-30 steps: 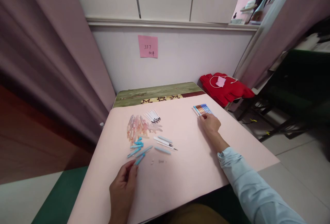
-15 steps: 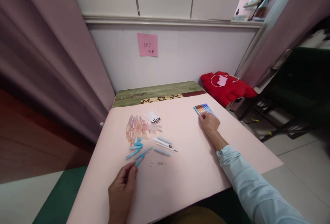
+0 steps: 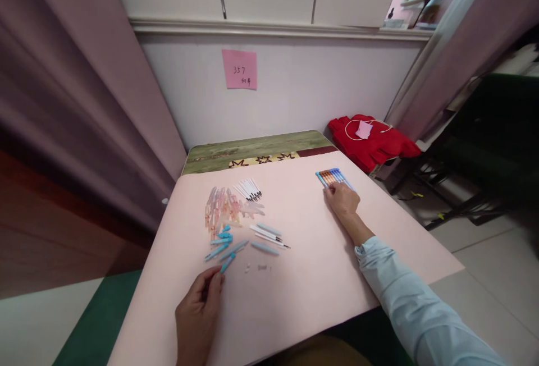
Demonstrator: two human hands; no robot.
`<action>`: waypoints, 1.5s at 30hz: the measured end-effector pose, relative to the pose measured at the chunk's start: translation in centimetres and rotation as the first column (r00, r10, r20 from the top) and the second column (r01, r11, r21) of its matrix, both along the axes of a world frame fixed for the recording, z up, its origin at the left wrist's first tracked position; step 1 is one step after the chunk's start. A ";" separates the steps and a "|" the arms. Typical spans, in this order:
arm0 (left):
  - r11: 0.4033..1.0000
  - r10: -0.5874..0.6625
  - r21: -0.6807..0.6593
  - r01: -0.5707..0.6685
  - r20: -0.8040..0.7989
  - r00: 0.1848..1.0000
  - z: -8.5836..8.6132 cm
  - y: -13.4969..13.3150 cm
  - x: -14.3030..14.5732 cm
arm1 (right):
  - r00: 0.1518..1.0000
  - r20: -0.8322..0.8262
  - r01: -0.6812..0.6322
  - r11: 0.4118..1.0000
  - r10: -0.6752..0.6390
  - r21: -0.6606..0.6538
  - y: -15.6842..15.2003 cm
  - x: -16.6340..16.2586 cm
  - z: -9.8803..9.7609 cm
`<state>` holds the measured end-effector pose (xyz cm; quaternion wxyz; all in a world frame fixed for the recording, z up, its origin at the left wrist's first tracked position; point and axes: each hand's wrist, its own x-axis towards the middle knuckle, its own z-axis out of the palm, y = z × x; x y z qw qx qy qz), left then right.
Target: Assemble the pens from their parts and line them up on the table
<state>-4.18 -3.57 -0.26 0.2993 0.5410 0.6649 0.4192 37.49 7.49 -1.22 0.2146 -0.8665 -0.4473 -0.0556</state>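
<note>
My left hand (image 3: 199, 304), low on the left of the table, pinches a short blue pen part (image 3: 228, 263) between thumb and fingers. Just beyond it lie several loose light-blue pen barrels (image 3: 234, 250) and small blue pen pieces (image 3: 225, 236). My right hand (image 3: 344, 200) is closed at the near end of a neat row of pens (image 3: 332, 175), coloured light blue, brown and darker blue. Its fingertips grip at the pens there, and the hand covers part of the row.
White pen refills (image 3: 249, 190) with dark tips lie in a bunch, beside a pile of clear pinkish pen barrels (image 3: 221, 209). More refills (image 3: 269, 236) lie mid-table near small clear parts (image 3: 261, 268). A red cloth bag (image 3: 370, 144) sits beyond the right table edge.
The view has shifted very slightly. Both hands stay where they were, with no visible change in their grip or in the pen parts.
</note>
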 end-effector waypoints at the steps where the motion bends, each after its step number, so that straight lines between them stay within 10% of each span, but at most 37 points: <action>1: 1.000 -0.002 0.001 0.002 0.000 1.000 0.0 0.0 0.0 | 0.999 -0.031 0.008 1.000 -0.007 0.029 -0.2 0.2 0.0; 6: 1.000 -0.012 0.018 0.012 -0.016 1.000 -0.1 -0.1 -0.1 | 0.926 -0.344 0.246 0.938 -0.154 0.243 -2.5 2.8 -0.7; 13: 1.000 -0.012 0.010 0.012 -0.004 1.000 0.0 -0.2 0.1 | 0.889 -0.348 0.392 0.888 -0.298 0.241 -5.1 5.5 -2.3; 45: 0.944 -0.328 0.101 0.314 0.202 0.923 -0.1 -1.9 1.1 | 0.920 -0.252 0.337 0.934 -0.300 0.121 -5.1 6.4 -3.4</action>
